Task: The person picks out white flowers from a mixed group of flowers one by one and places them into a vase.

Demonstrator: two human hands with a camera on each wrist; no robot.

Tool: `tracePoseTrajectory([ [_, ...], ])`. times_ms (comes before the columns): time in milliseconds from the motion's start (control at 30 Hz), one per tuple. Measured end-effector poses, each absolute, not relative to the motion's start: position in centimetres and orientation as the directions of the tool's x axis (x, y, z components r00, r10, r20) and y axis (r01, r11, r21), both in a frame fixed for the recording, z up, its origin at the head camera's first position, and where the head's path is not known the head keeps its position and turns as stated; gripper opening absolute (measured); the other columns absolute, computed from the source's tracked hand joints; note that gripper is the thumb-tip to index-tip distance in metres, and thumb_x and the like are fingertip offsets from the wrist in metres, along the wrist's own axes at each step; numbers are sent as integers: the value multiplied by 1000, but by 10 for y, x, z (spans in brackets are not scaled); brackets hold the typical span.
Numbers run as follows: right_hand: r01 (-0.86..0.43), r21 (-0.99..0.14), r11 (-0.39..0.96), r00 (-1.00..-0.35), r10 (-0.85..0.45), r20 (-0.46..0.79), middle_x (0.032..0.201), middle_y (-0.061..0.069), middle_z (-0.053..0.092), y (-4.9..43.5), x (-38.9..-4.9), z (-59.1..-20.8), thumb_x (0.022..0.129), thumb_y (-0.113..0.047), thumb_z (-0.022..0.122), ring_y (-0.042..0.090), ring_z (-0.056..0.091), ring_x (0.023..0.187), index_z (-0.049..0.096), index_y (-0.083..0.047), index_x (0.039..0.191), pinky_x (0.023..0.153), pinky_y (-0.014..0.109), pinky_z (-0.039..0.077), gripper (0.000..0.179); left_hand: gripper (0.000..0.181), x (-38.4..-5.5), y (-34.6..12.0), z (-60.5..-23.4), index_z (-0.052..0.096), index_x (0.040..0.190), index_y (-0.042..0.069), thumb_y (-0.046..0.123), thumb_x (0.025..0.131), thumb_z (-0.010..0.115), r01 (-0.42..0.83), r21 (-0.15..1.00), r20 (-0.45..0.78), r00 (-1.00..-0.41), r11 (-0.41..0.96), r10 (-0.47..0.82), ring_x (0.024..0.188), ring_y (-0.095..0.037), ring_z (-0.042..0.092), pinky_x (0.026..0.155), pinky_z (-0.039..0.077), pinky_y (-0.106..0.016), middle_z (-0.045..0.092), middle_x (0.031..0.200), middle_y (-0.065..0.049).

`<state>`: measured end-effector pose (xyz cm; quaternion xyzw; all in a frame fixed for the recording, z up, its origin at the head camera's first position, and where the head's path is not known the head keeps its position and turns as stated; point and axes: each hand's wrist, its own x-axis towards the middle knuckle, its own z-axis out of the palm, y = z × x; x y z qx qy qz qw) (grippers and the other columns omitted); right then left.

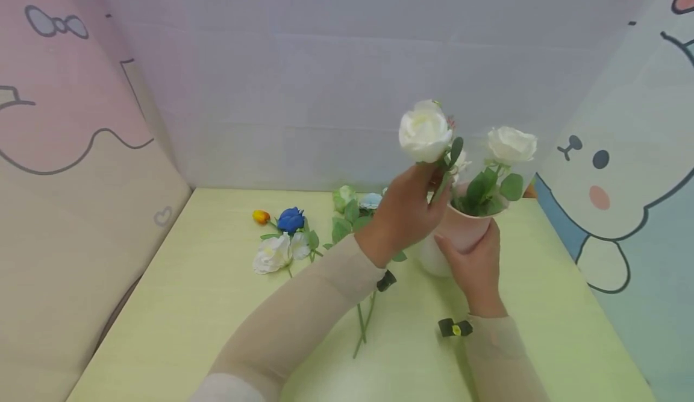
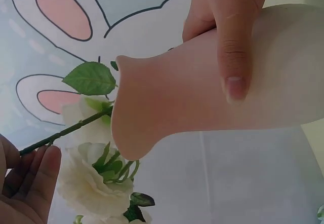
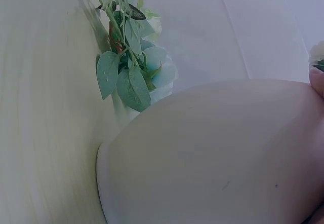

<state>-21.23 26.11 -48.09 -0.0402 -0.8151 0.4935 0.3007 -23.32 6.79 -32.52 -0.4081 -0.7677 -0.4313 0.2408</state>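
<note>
My left hand [image 1: 406, 209] pinches the green stem [image 2: 68, 132] of a white rose [image 1: 425, 132], whose bloom stands just above the fingers. That stem runs to the rim of a pinkish-white vase [image 2: 167, 92]; its lower end is hidden there. My right hand [image 1: 474, 263] grips the vase round its upper part, thumb on the near side. In the left wrist view the right thumb [image 2: 235, 77] lies along the vase wall. Another white rose [image 1: 512, 144] with green leaves stands in the vase. The right wrist view shows the vase's rounded body [image 3: 202, 148] close up.
Left of the vase on the pale yellow table [image 1: 179, 305] lie an orange tulip [image 1: 261, 217], a blue rose [image 1: 291, 220] and white flowers [image 1: 273, 254]. Behind my left forearm lie a greenish-white flower [image 1: 344, 197] and a light blue flower [image 1: 371, 201]. Cartoon-printed sheets surround the table.
</note>
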Motion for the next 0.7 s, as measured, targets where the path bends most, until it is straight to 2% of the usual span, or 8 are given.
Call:
tracePoseTrajectory([
  [167,-236,-834,499,-821,356,445,145,11,47,261,-212,-480,74,-32,93,26,49,125,33,-8,155,104,50,38,104,13,-232,74,-326,54,115,2,10,104,54,814,476,683,-580,332,444,82,-16,55,73,45,-26,59,94,-6],
  [300,-232,-835,498,-824,355,441,147,11,46,263,-212,-481,74,-31,93,26,48,127,32,-8,156,105,51,37,104,9,-232,78,-329,53,111,5,9,103,54,803,479,672,-596,355,441,76,-15,51,68,43,-25,55,90,-4],
  [600,-246,-822,514,-814,351,463,146,13,48,264,-214,-481,76,-25,89,27,48,127,35,-6,154,105,50,37,98,4,-231,90,-334,56,103,7,6,103,52,782,499,654,-622,373,431,71,-11,50,63,43,-19,54,85,0],
  [700,-255,-809,529,-812,338,476,145,15,48,264,-214,-481,77,-24,87,28,47,129,35,-3,153,107,52,36,95,5,-229,95,-333,56,106,7,6,103,52,788,499,645,-616,360,453,72,-11,52,65,45,-19,55,86,0],
])
